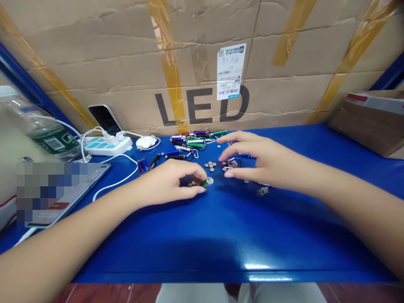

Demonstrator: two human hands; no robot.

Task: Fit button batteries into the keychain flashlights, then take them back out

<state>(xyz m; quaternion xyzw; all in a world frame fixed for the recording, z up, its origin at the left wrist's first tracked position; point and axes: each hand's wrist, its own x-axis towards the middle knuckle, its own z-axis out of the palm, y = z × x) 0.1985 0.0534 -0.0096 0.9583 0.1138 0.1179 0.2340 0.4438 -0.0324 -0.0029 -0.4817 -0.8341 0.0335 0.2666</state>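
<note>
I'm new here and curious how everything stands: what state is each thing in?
Left hand: closed on the green tube
Green tube: held, silver end exposed
Right hand: open, holding nothing visible
Round discs: loose, clustered
Smaller phone: leaning, screen dark
Larger phone: screen lit, partly blurred out
Power strip: plugs inserted
Cardboard: taped, creased

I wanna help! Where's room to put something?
Between the left hand, metal bits and table's near edge; also between right forearm and brown box. Crowded: behind the left hand and around the right hand, tubes and discs; far left, phones and bottle.
</note>
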